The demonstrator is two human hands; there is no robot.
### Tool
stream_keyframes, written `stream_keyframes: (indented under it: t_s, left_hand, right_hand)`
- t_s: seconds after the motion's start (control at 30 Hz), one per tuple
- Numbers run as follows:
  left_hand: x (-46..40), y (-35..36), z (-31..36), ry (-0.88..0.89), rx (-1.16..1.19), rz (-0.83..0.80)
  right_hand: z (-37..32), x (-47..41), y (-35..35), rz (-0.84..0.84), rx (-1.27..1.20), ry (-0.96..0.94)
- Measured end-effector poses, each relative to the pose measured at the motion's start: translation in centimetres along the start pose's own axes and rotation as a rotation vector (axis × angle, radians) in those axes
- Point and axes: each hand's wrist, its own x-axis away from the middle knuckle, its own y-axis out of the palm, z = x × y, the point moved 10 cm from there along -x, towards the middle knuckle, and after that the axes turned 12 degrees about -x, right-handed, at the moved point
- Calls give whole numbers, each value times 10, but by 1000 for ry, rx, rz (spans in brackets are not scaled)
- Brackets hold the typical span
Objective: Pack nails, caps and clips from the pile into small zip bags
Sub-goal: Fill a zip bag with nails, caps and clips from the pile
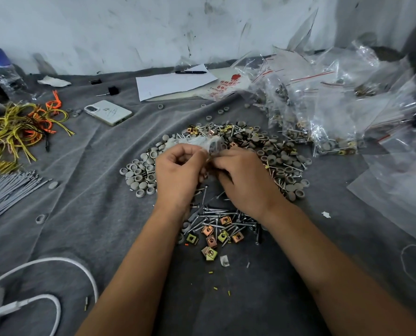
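Note:
A pile of grey caps, nails and square metal clips lies on a grey cloth in the middle. My left hand and my right hand meet above the pile, both pinching a small clear zip bag that sticks out away from me between the fingers. What the bag holds is too blurred to tell. More caps spread to the left of my left hand.
Filled zip bags are heaped at the right. A phone, paper and pen lie behind the pile. Yellow and orange ties and grey cable ties sit left, a white cable lower left.

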Motion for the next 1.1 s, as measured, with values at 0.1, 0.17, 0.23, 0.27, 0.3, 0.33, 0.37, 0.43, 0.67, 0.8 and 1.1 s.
stream_keyframes:
  t_s: [0.1, 0.17, 0.23, 0.27, 0.3, 0.33, 0.37, 0.43, 0.67, 0.8, 1.1]
  left_hand:
    - [-2, -6, -3, -13, 20, 43]
    - [-2, -8, -5, -23, 33, 65]
    - [-3, -10, -6, -28, 35, 77]
    - [-3, -10, -6, -30, 37, 77]
    - [-3, -10, -6, -30, 38, 76]
    - [-3, -10, -6, -29, 39, 75]
    - [-3, -10, -6, -28, 40, 76]
    - [-3, -9, -6, -28, 45, 75]
    - [-1, -9, -3, -22, 51, 80]
    - [-1, -10, -2, -27, 45, 82]
    - [0, -9, -1, -26, 25, 77]
  right_hand:
    - [2, -1, -6, 37, 0, 15]
    - [7, 0, -29, 195, -21, 57]
    - [23, 4, -53, 337, 26, 168]
    - [34, 8, -63, 377, 69, 248]
    - [46, 12, -71, 398, 117, 337]
    - [57, 17, -77, 403, 166, 426]
    - [66, 22, -81, 394, 217, 508]
    - [77, 28, -82, 340, 304, 622]
    - [84, 22, -63, 185, 333, 611]
    - [87, 20, -54, 113, 344, 604]
    - [69, -2, -24, -7, 450, 375]
